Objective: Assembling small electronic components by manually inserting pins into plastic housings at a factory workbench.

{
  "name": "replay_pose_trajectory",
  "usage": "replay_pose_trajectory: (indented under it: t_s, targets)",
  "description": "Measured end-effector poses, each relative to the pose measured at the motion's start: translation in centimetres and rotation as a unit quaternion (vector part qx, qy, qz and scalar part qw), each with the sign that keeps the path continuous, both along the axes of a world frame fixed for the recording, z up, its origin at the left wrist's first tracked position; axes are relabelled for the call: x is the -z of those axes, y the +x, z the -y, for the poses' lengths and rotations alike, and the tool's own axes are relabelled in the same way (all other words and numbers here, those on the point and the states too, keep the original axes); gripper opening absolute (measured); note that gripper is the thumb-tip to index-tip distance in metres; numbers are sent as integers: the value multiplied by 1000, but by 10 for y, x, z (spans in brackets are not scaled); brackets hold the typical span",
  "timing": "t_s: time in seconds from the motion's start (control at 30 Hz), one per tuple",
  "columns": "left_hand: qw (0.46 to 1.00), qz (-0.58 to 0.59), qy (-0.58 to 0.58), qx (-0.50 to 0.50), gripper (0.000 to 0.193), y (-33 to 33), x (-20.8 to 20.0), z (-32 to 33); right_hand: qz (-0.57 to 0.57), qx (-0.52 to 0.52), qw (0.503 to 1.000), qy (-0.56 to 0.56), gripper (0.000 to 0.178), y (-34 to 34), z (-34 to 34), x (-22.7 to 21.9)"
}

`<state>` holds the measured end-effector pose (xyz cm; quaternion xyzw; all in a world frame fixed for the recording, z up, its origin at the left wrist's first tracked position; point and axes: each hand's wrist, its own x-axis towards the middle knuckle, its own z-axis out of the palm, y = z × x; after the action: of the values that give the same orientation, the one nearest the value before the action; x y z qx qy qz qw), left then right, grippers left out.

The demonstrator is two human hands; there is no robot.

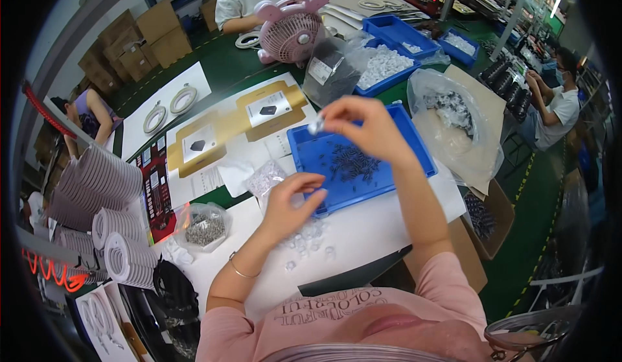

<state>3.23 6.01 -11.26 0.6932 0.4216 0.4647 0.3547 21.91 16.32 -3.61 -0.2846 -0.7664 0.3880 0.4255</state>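
Note:
My right hand [366,125] is raised over the far side of a blue tray [405,128]. Its thumb and fingers pinch a small clear-white part [316,126]; its exact kind is too small to tell. Many small dark cylindrical pieces [353,165] lie in the tray. At the tray's near left corner is my left hand [290,208], its thumb and fingers curved and apart, with nothing visible between them. Just below it, several small translucent caps [308,237] are scattered on the white sheet. A clear bag of tiny pale parts [264,179] lies beside its fingers.
An open bag of small metal parts [206,227] and stacked white rings [126,258] are on the left. Behind the tray stand a pink fan [291,31] and a blue bin of white parts [383,67]. A plastic bag [453,138] lies right. Other people sit around.

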Motion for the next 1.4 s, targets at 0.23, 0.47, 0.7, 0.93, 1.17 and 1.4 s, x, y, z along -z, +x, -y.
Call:
replay_pose_trajectory:
  t_s: [0.23,0.47,0.7,0.93,1.17,1.4]
  targets:
    - [961,-211,176,33,27,34,19,-29,361,104,923,82,8,84,-120,-12]
    - [952,-269,131,58,30,35,23,-33,510,376,762,133,11,161,-252,-32]
    - [952,-274,126,60,29,34,18,-36,461,321,826,38,19,170,-262,-30]
    - [950,-285,109,64,26,37,16,-38,374,273,870,-168,24,205,-232,36]
    - [950,-295,83,57,26,41,12,-36,-360,191,844,-349,15,273,-261,66]
    - [947,-311,66,48,25,39,9,-37,-440,182,804,-357,18,262,-273,89]
